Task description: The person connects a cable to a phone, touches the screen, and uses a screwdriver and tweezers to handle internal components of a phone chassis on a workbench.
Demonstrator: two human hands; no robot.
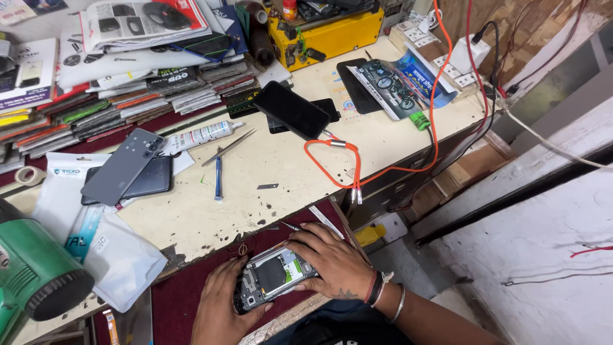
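Maroon mat beneath, we steady the opened phone with our left hand; right hand fingers press flat, together, evenly.

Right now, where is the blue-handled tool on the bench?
In the head view, the blue-handled tool lies left of centre on the cream benchtop, just below the tweezers and right of the grey phone back cover.

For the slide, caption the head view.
Both hands, left hand and right hand, hold an opened black smartphone on a maroon mat.
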